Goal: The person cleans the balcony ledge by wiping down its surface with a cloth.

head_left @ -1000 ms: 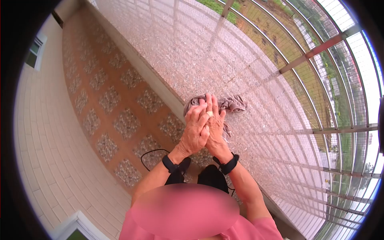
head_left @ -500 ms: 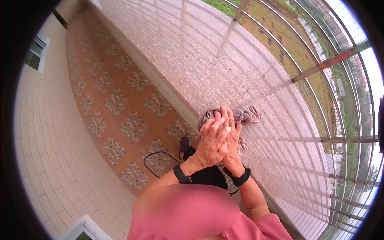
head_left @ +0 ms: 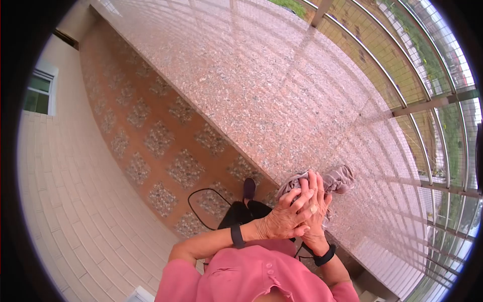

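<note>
A crumpled greyish-mauve cloth (head_left: pixel 340 179) lies on the speckled pink stone ledge (head_left: pixel 226 95), bunched near its inner edge. My right hand (head_left: pixel 318 217) presses down on the cloth, its fingers extended over the folds and holding it against the stone. Across the back of that hand lies my left hand (head_left: pixel 283 215), fingers somewhat spread and reaching toward the cloth's left part. Parts of the right hand's fingers and the middle of the cloth are hidden beneath it. Dark bands circle both wrists.
A metal railing (head_left: pixel 412 108) with mesh runs along the ledge's outer side. Below the inner edge is a patterned tile floor (head_left: pixel 185 168), with my dark shoe (head_left: pixel 249 188) and a black cord loop (head_left: pixel 190 202). A pale tiled wall (head_left: pixel 90 201) stands left.
The view has shifted, so hands and cloth appear lower and farther right. More of the pink shirt shows. My left hand still rests over my right on the cloth.
</note>
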Demonstrator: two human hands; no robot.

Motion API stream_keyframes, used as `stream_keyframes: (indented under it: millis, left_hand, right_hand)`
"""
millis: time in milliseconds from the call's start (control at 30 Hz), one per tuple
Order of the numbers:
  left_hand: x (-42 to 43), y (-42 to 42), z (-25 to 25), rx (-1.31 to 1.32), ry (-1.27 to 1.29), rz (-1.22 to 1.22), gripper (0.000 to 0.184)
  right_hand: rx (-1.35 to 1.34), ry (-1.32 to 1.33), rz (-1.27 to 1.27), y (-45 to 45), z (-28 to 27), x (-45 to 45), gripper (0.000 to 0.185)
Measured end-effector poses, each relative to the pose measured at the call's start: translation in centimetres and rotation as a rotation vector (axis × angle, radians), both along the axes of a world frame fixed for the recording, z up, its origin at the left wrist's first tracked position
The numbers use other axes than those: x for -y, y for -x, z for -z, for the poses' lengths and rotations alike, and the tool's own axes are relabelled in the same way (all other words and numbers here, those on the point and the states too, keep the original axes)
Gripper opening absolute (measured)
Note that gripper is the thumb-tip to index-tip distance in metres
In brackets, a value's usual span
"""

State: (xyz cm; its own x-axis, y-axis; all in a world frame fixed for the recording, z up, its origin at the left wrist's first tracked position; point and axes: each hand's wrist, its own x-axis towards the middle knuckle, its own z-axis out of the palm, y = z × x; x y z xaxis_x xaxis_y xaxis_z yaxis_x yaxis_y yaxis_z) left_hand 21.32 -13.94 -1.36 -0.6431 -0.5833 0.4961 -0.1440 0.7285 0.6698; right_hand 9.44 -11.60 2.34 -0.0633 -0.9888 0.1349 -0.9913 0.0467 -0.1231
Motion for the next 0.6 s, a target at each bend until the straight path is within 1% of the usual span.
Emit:
stream_keyframes:
  millis: [67,100,200,233,267,333,467,533,600]
  left_hand:
    - [0.8,-0.5,-0.2,-0.002,-0.022,0.044,0.062]
    - [1.3,-0.7,-0.5,-0.01,-0.015,0.042,0.062]
    - [2.9,-1.6,-1.2,0.013,-0.006,0.037,0.06]
    - [3.4,-1.9,-1.3,0.018,-0.011,0.032,0.06]
    - [3.7,-2.3,-1.4,0.025,-0.017,0.026,0.06]
    - [4.6,-2.9,-1.7,0.032,-0.031,0.05,0.059]
    - [6.7,-4.7,-1.8,0.038,-0.034,0.038,0.059]
    - [8.1,-5.8,-1.7,0.038,-0.019,0.037,0.059]
    - [9.9,-7.2,-1.7,0.05,-0.006,-0.018,0.057]
  right_hand:
    - [0.048,0.039,0.062,-0.6,-0.3,0.6,0.045]
    - [0.006,0.021,0.055,-0.8,0.1,0.8,0.048]
    - [0.003,0.025,0.077,-1.6,0.5,2.0,0.048]
    - [-0.065,0.04,0.063,-1.7,0.9,2.3,0.051]
    - [-0.062,0.042,0.073,-2.0,1.0,2.5,0.051]
    - [0.052,0.11,0.055,-2.8,0.8,3.4,0.052]
    - [0.024,0.045,0.073,-4.4,0.7,5.7,0.055]
    - [0.035,0.053,0.019,-5.4,0.8,7.3,0.054]
    - [-0.02,0.037,0.019,-6.8,0.6,9.3,0.054]
